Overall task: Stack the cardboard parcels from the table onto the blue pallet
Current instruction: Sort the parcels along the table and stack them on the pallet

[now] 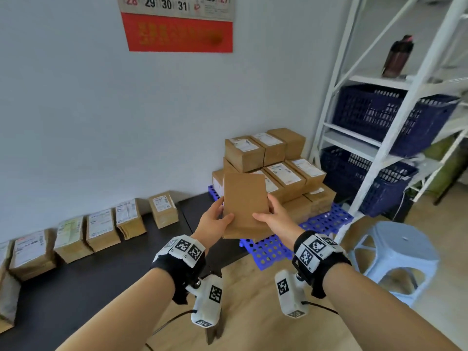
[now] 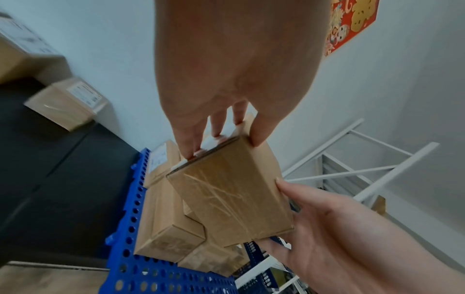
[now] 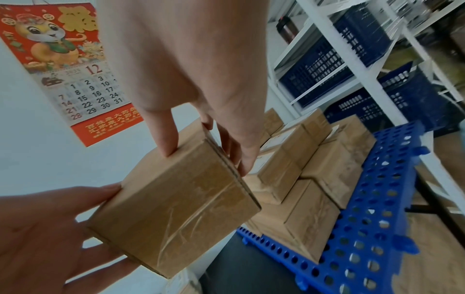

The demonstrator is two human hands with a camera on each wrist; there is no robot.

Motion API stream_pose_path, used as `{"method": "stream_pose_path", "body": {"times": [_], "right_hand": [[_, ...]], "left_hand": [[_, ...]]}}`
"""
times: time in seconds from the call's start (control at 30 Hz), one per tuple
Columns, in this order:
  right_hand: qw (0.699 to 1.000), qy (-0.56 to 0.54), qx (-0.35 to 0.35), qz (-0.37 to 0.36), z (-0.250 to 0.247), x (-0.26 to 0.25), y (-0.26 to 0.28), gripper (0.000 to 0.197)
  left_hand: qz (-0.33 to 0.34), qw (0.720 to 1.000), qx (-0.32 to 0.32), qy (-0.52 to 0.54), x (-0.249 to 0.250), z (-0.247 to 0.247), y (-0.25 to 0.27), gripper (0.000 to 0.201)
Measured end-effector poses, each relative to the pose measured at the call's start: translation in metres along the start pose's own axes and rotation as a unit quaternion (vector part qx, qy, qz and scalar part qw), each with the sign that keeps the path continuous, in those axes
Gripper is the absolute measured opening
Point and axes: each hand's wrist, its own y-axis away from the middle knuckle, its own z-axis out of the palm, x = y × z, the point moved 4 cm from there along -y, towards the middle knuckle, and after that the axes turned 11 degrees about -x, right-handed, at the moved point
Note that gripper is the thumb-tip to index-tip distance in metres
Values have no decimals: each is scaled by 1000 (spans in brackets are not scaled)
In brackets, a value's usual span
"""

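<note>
I hold a brown cardboard parcel (image 1: 243, 203) in the air, tilted with its plain side toward me, between both hands. My left hand (image 1: 215, 220) grips its left edge, thumb on the near face. My right hand (image 1: 274, 215) grips the right edge the same way. In the wrist views the parcel (image 2: 231, 191) (image 3: 181, 199) shows a taped end. Beyond it the blue perforated pallet (image 1: 326, 221) (image 2: 130, 218) (image 3: 372, 218) carries stacked parcels (image 1: 273, 163) in several layers. More parcels (image 1: 101, 229) stand in a row on the dark table (image 1: 76, 287) along the wall.
A white metal rack (image 1: 395, 117) with dark blue baskets (image 1: 379, 115) stands right of the pallet. A pale blue plastic stool (image 1: 400, 259) sits on the wooden floor at the right. A red calendar (image 1: 177, 24) hangs on the wall above.
</note>
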Motion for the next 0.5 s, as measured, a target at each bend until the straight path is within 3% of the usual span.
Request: {"method": "stream_pose_path", "body": {"times": [0.23,0.5], "right_hand": [[999,9,41,8,-75,0,-37,71],[998,15,54,28,-165,0,-95,65]], "left_hand": [[5,999,-16,37,19,46,-69,53],[-23,999,-41,15,29,82,-170,60]]}}
